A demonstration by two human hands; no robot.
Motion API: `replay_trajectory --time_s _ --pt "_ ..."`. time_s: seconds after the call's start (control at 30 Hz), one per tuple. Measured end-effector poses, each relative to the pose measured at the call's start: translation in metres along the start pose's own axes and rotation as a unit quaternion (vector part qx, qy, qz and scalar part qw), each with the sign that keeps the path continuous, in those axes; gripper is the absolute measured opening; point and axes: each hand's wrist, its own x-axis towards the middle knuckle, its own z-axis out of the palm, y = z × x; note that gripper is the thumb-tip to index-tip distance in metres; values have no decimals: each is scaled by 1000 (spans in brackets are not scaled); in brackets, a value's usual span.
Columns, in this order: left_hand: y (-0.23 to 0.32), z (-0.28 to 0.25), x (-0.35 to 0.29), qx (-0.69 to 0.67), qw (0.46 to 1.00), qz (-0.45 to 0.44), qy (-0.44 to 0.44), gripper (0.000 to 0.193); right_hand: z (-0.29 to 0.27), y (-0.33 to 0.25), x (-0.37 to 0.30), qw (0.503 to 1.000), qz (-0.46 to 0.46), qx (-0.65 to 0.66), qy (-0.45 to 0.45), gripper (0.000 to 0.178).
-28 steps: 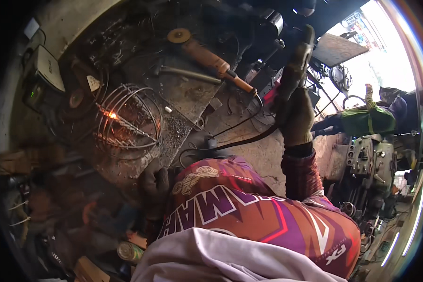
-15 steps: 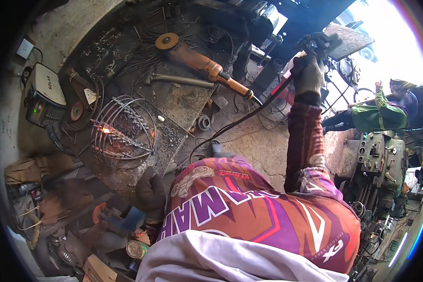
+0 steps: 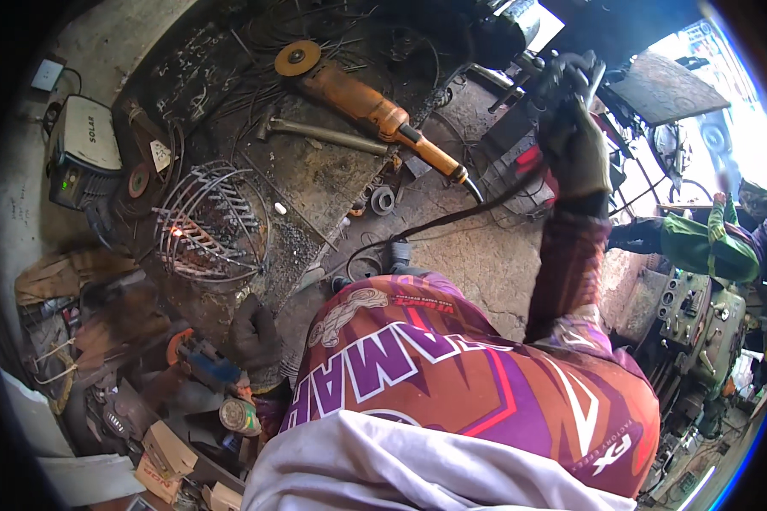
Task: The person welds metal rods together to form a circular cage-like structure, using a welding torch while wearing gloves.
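My right hand (image 3: 571, 140), in a dark glove with a pale cuff, is raised at the upper right. Its fingers are closed around what looks like a welding electrode holder, mostly hidden by the glove. A thick black cable (image 3: 452, 218) runs from it down toward my legs. My left hand (image 3: 256, 330), in a dark glove, is low at the left; shadow hides how its fingers lie. Beyond that hand sits a round cage of bent metal rods (image 3: 256, 198) with twisted bars (image 3: 217, 234) inside. One spot on the bars glows orange.
A large orange angle grinder (image 3: 358, 104) and a hammer (image 3: 332, 136) lie ahead. A welding machine (image 3: 83, 157) stands left. Near my left arm are a blue grinder (image 3: 209, 362), a can (image 3: 240, 416) and a cardboard box (image 3: 164, 456). Right: a co-worker in green (image 3: 699, 243) and a machine (image 3: 699, 319).
My view has shifted slightly. My right hand has turned and appears a little farther right, still gripping the holder. The orange glow on the bars has shrunk. My left hand stays low.
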Motion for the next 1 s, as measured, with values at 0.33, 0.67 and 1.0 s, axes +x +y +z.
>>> replay_trajectory --time_s 0.33,0.67,1.0 --pt "-7 8 -6 25 999 13 25 31 -37 -14 -83 943 29 -167 285 29" --pt "-18 8 0 0 997 -70 -16 31 6 -2 47 877 -201 -264 347 50" --pt "-10 21 -9 -19 997 -16 77 34 24 76 137 772 -340 -360 399 48"
